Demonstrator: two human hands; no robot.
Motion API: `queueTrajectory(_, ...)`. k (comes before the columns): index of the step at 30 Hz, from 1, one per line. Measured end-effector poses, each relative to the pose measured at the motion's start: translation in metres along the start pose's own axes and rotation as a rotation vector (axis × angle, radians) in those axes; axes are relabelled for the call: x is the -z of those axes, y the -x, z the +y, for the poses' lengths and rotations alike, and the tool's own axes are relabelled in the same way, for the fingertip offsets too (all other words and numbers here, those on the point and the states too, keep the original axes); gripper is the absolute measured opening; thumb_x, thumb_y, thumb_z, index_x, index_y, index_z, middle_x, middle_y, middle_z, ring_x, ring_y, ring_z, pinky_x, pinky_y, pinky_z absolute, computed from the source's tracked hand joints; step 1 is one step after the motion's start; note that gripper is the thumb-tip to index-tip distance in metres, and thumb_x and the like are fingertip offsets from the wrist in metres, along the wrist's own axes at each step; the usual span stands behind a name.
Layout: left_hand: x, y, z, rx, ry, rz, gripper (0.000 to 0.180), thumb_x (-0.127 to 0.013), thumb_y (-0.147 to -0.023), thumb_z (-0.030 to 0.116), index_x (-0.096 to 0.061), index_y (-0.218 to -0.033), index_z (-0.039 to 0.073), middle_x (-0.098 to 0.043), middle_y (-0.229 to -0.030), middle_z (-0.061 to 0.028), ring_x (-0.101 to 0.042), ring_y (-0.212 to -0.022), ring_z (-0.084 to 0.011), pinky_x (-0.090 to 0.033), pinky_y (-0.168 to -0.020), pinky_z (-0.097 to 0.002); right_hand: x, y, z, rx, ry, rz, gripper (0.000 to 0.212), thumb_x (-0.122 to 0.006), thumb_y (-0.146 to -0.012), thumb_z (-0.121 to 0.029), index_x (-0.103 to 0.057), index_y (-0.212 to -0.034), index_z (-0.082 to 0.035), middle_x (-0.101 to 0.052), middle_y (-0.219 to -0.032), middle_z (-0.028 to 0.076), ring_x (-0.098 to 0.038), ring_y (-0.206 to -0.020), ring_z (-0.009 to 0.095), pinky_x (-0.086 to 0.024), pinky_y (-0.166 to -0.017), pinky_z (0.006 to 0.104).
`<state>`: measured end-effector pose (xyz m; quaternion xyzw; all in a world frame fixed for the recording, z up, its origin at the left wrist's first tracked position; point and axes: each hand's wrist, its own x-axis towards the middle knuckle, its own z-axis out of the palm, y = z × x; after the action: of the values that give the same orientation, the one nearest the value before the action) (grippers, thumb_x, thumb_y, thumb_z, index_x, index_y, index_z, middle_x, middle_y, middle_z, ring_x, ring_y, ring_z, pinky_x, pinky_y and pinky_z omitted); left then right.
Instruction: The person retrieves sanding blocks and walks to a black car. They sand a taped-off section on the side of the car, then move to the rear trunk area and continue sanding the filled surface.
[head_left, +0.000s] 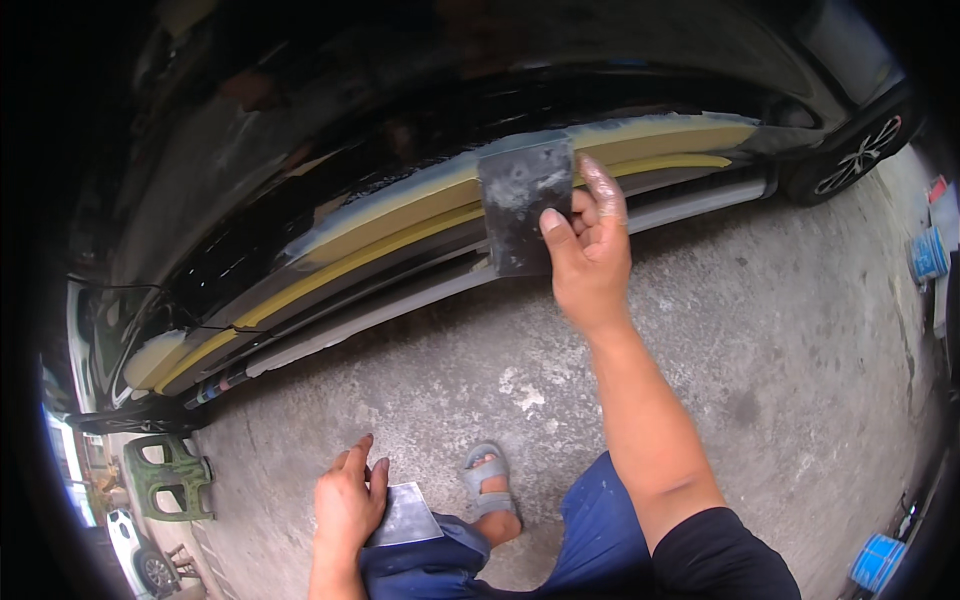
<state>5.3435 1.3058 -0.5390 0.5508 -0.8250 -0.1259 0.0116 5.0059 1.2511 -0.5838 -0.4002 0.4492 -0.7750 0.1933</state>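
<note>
While right hand holds dark sheet, left hand of unclear grip, 2 blue tubs, contents hidden

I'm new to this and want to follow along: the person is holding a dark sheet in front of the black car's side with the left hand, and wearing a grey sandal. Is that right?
Not quite: the head view shows the right hand, not the left, holding the dark sheet in front of the black car. The grey sandal is right.
</note>
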Motion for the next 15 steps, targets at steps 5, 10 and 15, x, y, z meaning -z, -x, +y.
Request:
queueTrajectory(5, -0.001, -0.001, -0.003, 0.005, -0.003, 0.003, 0.035, -0.067, -0.083, 0.017, -0.062, -0.114, 0.004, -0.066, -0.085, -0.016, -0.065, -0.066, -0.0294, -0.052, -0.06, -0.0391, -0.002, 0.0, -0.001, -0.035, 0.01, 0.005, 0.055, -0.052, -0.091, 0.001, -0.029, -0.141, -0.002, -0.06, -0.111, 0.013, -0.06, -0.098, 0.015, -0.047, -0.086, 0.0265)
queueTrajectory(10, 0.001, 0.001, 0.0, 0.001, 0.002, -0.005, 0.034, -0.066, -0.083, 0.017, -0.062, -0.114, 0.004, -0.066, -0.085, -0.0165, -0.065, -0.067, -0.0295, -0.053, -0.061, -0.0391, -0.006, -0.001, -0.001, 0.001, 0.018, 0.007, 0.053, -0.053, -0.091, -0.001, -0.031, -0.14, -0.001, -0.061, -0.108, 0.012, -0.061, -0.093, 0.014, -0.048, -0.084, 0.0263)
queueTrajectory(15, -0.001, 0.0, -0.004, 0.024, 0.006, -0.004, 0.034, -0.066, -0.083, 0.018, -0.062, -0.115, 0.004, -0.066, -0.086, -0.0162, -0.066, -0.067, -0.0292, -0.053, -0.061, -0.0395, -0.016, 0.003, 0.001, -0.028, 0.026, -0.016, 0.052, -0.052, -0.092, -0.001, -0.032, -0.14, -0.002, -0.061, -0.111, 0.014, -0.062, -0.096, 0.016, -0.049, -0.085, 0.0282)
